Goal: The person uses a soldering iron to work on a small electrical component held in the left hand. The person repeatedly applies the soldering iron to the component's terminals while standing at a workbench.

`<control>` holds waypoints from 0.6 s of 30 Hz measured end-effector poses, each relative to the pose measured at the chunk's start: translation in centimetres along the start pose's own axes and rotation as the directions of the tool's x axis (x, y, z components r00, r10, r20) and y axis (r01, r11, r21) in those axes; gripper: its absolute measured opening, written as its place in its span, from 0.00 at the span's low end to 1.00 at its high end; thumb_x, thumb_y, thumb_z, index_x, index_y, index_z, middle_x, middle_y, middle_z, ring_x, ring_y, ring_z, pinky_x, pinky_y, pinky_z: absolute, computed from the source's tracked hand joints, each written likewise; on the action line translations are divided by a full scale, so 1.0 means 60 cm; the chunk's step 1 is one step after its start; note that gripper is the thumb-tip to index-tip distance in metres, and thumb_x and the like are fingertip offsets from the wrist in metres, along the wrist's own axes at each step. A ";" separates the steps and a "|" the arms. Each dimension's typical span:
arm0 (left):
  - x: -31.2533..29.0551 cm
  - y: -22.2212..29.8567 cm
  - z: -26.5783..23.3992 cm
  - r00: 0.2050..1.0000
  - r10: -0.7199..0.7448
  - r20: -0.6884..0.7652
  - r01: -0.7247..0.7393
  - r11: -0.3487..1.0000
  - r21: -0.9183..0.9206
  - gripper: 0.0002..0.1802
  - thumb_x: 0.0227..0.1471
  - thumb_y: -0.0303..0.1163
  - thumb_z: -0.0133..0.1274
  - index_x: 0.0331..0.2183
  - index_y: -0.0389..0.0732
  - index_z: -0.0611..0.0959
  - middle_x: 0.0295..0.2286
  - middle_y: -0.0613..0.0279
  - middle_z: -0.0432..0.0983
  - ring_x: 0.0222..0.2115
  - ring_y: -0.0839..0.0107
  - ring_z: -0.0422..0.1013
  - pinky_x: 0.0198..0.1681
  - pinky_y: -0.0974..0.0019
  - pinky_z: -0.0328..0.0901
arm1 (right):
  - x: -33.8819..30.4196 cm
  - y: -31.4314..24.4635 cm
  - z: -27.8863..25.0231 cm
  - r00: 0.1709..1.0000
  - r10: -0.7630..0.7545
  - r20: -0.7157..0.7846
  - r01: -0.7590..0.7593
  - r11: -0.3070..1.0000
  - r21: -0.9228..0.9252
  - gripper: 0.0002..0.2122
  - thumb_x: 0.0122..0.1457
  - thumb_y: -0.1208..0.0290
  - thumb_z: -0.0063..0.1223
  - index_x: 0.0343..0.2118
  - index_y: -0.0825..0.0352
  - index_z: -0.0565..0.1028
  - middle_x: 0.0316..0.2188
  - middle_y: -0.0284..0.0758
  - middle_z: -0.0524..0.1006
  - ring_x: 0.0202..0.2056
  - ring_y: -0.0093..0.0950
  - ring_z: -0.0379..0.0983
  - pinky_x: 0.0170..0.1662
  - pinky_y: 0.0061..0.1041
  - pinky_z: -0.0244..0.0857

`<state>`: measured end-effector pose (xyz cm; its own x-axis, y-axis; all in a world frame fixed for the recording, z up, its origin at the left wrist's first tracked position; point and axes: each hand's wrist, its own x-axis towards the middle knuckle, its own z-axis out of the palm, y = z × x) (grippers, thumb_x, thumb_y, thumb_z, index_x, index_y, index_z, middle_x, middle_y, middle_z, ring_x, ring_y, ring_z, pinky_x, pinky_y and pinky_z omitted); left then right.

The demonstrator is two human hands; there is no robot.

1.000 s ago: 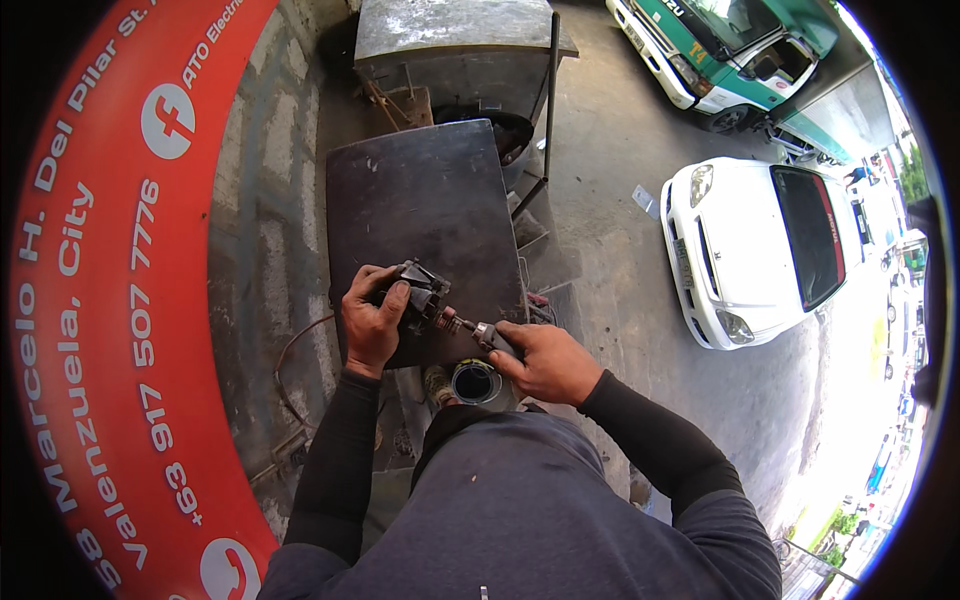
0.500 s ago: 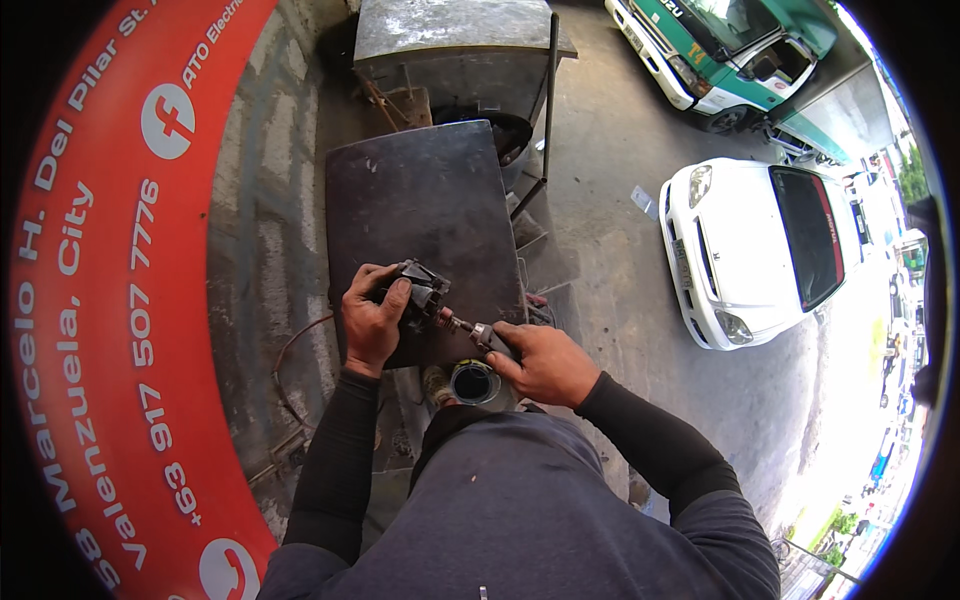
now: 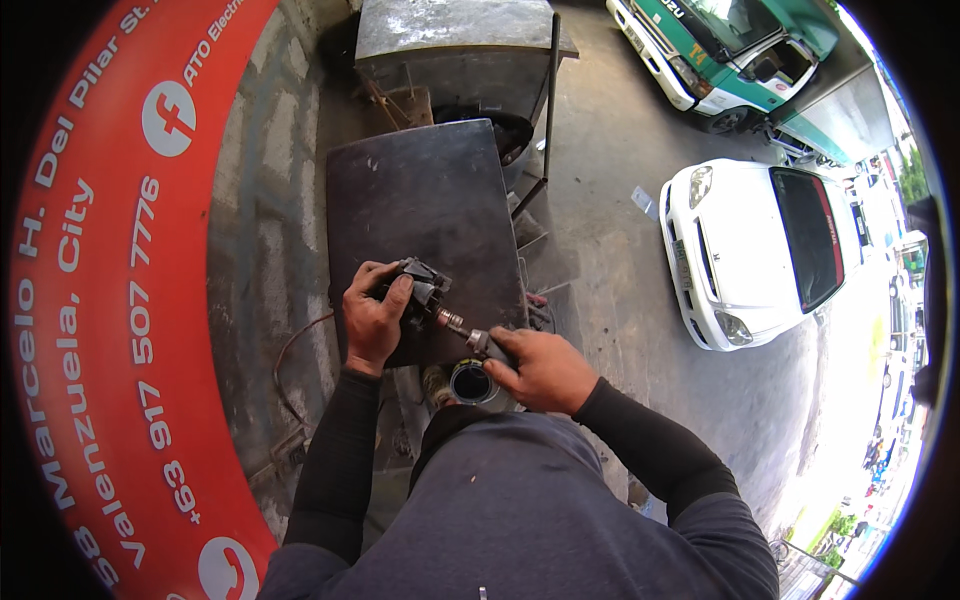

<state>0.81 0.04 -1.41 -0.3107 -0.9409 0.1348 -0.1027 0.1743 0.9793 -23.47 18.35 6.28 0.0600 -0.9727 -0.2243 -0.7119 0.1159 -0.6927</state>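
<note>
Above the near edge of a dark tabletop (image 3: 420,185), my left hand (image 3: 374,312) grips a black and silver mechanical part (image 3: 424,280), thumb on top and fingers curled round its far side. My right hand (image 3: 545,368) is wrapped round a grey handheld tool with a metal collar (image 3: 480,342), perhaps a rotary grinder. Its narrow nose points up and left toward the part. A coppery ringed piece (image 3: 449,318) sits between the two; I cannot tell which of them it belongs to. My palms hide most of the tool's body and some of the part.
Just below my hands, near my foot, stands a round open can (image 3: 474,382) with dark contents. A wall with a red banner (image 3: 130,300) runs along the left. Beyond the table is a grey metal box (image 3: 450,75). A white car (image 3: 725,235) and a green-and-white truck (image 3: 700,60) stand right.
My right hand and the tool have shifted slightly down and left. My left hand and the part stay nearly in place.
</note>
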 end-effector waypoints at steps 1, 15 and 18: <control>0.001 0.001 0.000 1.000 -0.007 0.011 0.007 1.000 -0.011 0.21 0.68 0.38 0.70 0.49 0.26 0.92 0.42 0.61 0.83 0.44 0.71 0.81 0.52 0.66 0.73 | 0.004 0.002 -0.004 1.000 0.000 -0.006 0.000 1.000 0.003 0.21 0.75 0.54 0.63 0.59 0.67 0.82 0.42 0.49 0.86 0.44 0.53 0.85 0.49 0.49 0.79; -0.017 -0.015 -0.011 0.999 0.036 -0.002 -0.036 0.998 -0.050 0.22 0.67 0.38 0.69 0.50 0.27 0.91 0.44 0.61 0.82 0.45 0.71 0.80 0.53 0.66 0.72 | 0.012 0.004 -0.002 1.000 0.022 0.022 -0.024 0.993 0.116 0.20 0.76 0.55 0.61 0.57 0.68 0.83 0.41 0.52 0.88 0.45 0.55 0.86 0.50 0.51 0.79; -0.018 -0.013 -0.011 0.999 0.032 -0.007 -0.032 0.998 -0.047 0.22 0.67 0.38 0.70 0.50 0.27 0.91 0.44 0.61 0.82 0.45 0.71 0.80 0.53 0.65 0.72 | 0.022 0.006 -0.009 0.997 0.058 0.049 -0.064 0.990 0.129 0.20 0.76 0.55 0.61 0.57 0.68 0.83 0.40 0.51 0.88 0.44 0.55 0.86 0.49 0.51 0.78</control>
<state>1.83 0.73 -2.22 -0.3068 -0.9370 0.1671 -0.0483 0.1906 0.9805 -24.02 17.00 6.13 0.0529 -0.9533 -0.2973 -0.6179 0.2026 -0.7597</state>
